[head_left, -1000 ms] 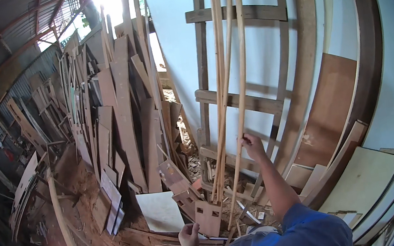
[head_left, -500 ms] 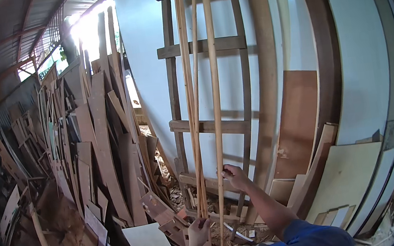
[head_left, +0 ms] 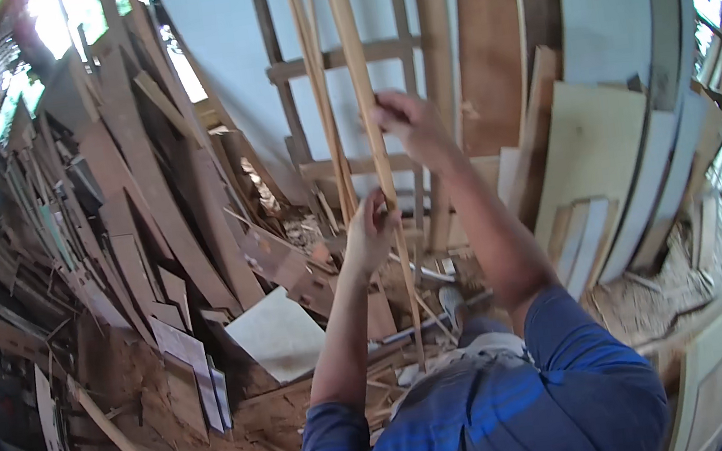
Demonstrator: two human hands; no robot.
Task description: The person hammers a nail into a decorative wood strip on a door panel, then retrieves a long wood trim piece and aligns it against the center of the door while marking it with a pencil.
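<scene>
The right hand (head_left: 415, 132), its grip curled closed, and the left hand (head_left: 369, 235), closed lower down, steady an upright wooden strip (head_left: 350, 31) before a ladder-like frame (head_left: 288, 69); any shift probably calls for both together.

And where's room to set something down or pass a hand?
The floor between the curved strip and the leaning sheets looks fairly bare. A gap opens between the thin strips and the held pole. Scraps crowd its lower end.
</scene>
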